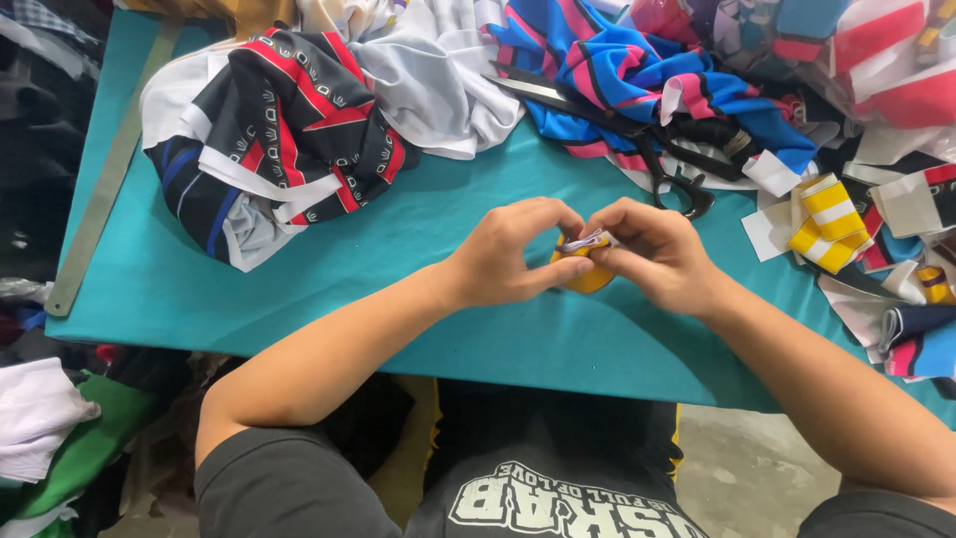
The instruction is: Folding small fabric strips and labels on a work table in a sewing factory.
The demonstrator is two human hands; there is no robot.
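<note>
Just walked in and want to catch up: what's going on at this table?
A person is pinching a small folded yellow fabric piece between the left hand and the right hand, just above a teal table. Black scissors lie on a blue and pink garment behind the hands. A black, red and white garment is heaped at the left, and a metal ruler lies along the table's edge.

Looked like a small garment sewing workshop. The teal cloth-covered cutting table (398, 259) was heaped with printed sportswear panels (289, 130), big black-handled tailor's shears (637, 130) lay among them, a long metal ruler (105, 179) ran along one edge, and striped yellow-and-white fabric offcuts (827, 221) piled up on the right.
</note>
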